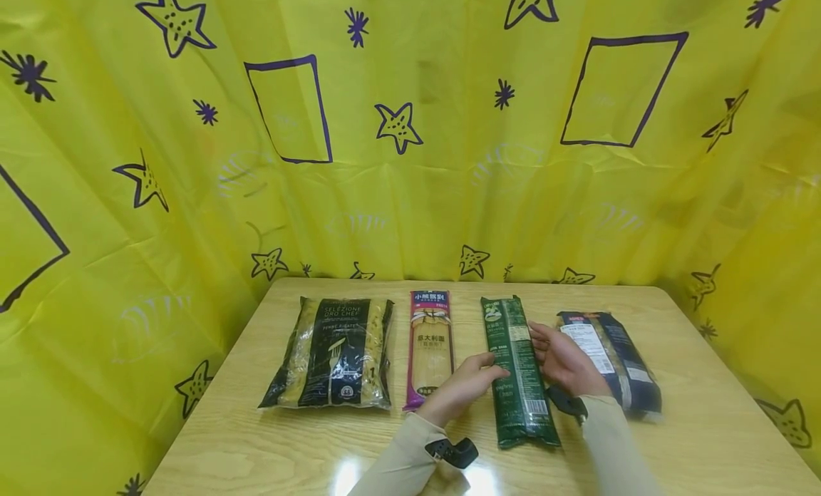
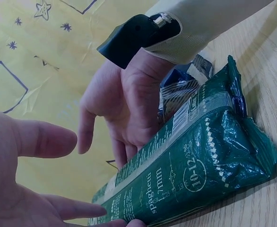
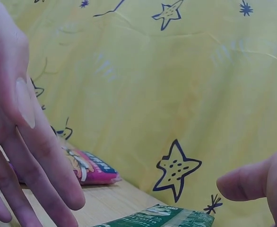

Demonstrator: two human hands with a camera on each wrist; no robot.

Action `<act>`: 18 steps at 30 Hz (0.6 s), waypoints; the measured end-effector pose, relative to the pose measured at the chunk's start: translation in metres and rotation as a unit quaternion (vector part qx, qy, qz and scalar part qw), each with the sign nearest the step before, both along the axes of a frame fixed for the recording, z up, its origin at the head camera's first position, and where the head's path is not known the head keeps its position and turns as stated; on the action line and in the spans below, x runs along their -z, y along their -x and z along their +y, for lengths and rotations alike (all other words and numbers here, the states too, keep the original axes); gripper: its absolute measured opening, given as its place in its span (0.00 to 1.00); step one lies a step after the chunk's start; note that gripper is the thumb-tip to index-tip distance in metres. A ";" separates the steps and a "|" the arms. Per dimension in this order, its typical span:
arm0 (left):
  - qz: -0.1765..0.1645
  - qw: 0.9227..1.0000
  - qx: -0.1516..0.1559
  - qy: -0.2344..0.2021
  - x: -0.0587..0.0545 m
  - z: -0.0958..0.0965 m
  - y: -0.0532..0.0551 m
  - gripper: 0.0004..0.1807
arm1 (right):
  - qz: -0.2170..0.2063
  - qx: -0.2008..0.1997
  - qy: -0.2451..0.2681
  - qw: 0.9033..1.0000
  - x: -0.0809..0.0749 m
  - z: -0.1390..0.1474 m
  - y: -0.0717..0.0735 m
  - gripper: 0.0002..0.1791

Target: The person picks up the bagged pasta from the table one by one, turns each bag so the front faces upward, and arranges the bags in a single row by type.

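Head view: a pale wood-grain table (image 1: 224, 425) stands against a yellow curtain (image 1: 410, 197) printed with stars. A green spaghetti pack (image 1: 513, 403) lies right of the table's middle, its long sides running from near the far edge toward the near edge. A person's left hand (image 1: 465, 383) reaches in from the near edge, thumb and fingers parted, fingertips touching the pack's left side. The right hand (image 1: 567, 357) is at the pack's right side, fingers slightly bent and pointing toward it; contact is hard to tell here. Each wrist wears a black band. Toward the far left corner lies a large black-and-clear penne bag (image 1: 336, 353); between it and the green pack, a slim pink-edged pasta pack (image 1: 431, 353). A dark blue pack (image 1: 631, 364) lies nearest the right edge, just beyond the right hand.

Left wrist view: the left hand's thumb stands well away from its straight fingers, whose tips meet the green pack's printed face. Across from it, the right hand's fingers extend down behind the pack, their tips hidden.

Right wrist view: the left hand's fingers are long and spread, the right thumb sticks out opposite, and the green pack's end shows low between them.
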State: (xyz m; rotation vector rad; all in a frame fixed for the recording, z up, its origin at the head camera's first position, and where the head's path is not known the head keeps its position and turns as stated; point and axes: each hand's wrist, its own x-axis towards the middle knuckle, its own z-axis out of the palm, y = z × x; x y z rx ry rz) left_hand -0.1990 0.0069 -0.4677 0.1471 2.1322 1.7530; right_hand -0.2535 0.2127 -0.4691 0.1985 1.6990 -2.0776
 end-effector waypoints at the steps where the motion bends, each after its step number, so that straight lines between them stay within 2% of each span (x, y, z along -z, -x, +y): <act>1: -0.001 1.000 0.001 0.000 0.000 0.000 0.000 0.37 | -0.002 0.003 0.001 1.000 0.000 0.000 0.000 0.30; 7: 0.001 1.000 0.006 0.000 0.001 0.001 0.001 0.36 | -0.007 0.005 0.013 1.000 -0.003 0.002 0.000 0.24; 18: 0.000 1.000 0.015 -0.012 0.002 0.001 0.001 0.36 | -0.010 0.006 0.018 1.000 -0.007 0.004 -0.003 0.31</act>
